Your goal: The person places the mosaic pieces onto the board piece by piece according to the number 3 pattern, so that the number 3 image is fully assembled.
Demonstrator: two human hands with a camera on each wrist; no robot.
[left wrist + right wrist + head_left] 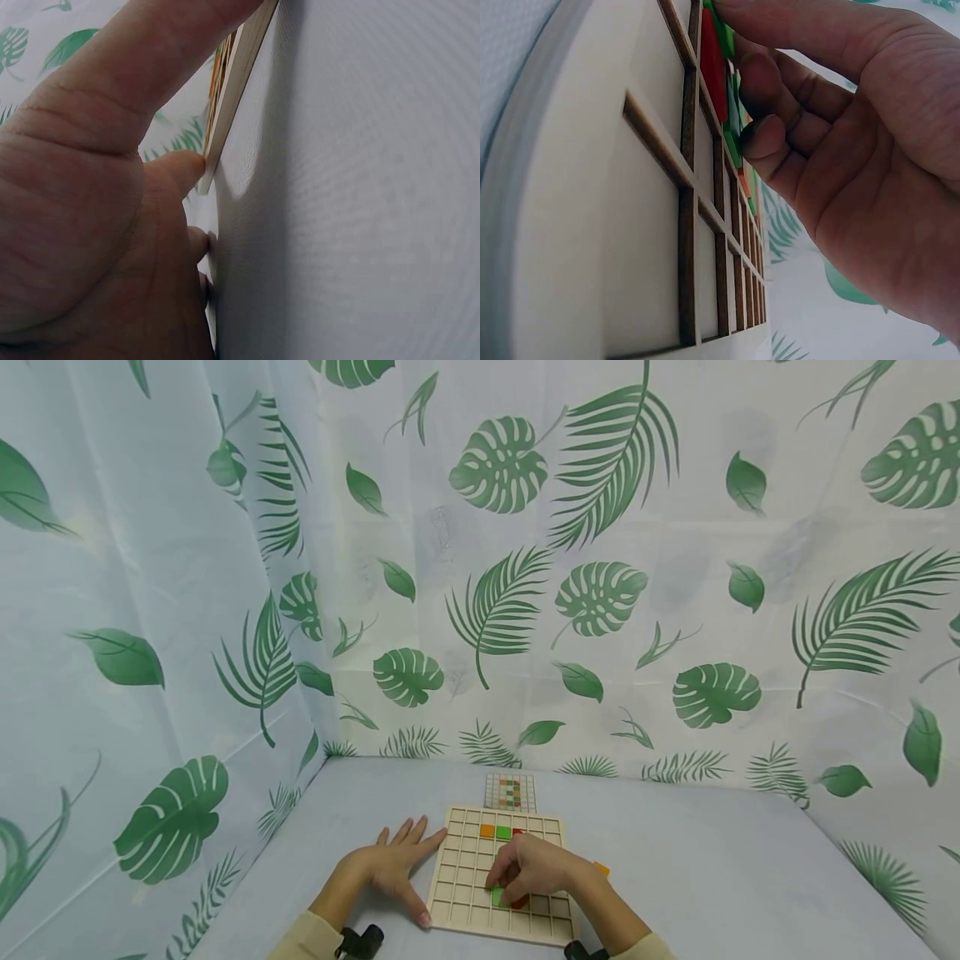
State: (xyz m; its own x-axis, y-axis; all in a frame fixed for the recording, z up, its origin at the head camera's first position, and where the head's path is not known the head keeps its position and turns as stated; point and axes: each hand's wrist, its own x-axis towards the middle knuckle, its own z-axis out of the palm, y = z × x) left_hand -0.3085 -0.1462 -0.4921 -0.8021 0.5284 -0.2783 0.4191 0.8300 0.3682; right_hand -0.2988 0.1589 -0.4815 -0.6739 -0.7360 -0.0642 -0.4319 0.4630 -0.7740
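Note:
A square wooden grid board (468, 917) lies on the table. My left hand (393, 864) has its fingers spread beside it, with index finger and thumb touching its left edge. In the left wrist view, the thumb reaches along the board's side (240, 82). My right hand (536, 864) is over the board and pinches a green tile (497, 898) at a cell in the lower part. Beside that tile lies a red tile (520, 902), also seen in the right wrist view (713, 67). Farther up are an orange tile (487, 831) and a green one (503, 832); the right hand hides other cells.
Behind the board lies a small card (510, 792) printed with a grid of coloured squares. Another orange tile (602, 868) shows past the right forearm, partly hidden. Leaf-patterned curtains (502, 610) stand behind and at the left of the pale table (712, 868).

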